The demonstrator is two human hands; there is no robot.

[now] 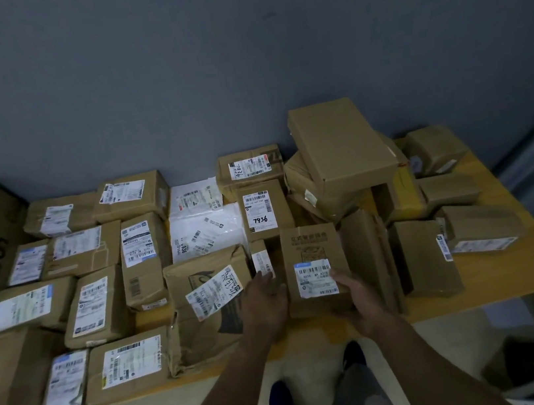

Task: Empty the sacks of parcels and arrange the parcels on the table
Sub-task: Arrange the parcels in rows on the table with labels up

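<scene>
Grey wall [170, 78] backed a yellow bench [511, 273] crowded with parcels [97, 304]
Near the front edge, the right hand [356, 296] gripped the labelled carton [314, 264] at its lower right corner; the left hand [265, 301] lay straight-fingered against its left side. Pushed into that tight gap, it could have knocked the small box [262, 262] beside it or the upright flat cartons [369, 256], and a jolt might have slid the tilted box [341, 142] off the heap [312, 192] behind

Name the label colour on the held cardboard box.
White paper label with blue top edge on the brown cardboard box; head view.
</scene>
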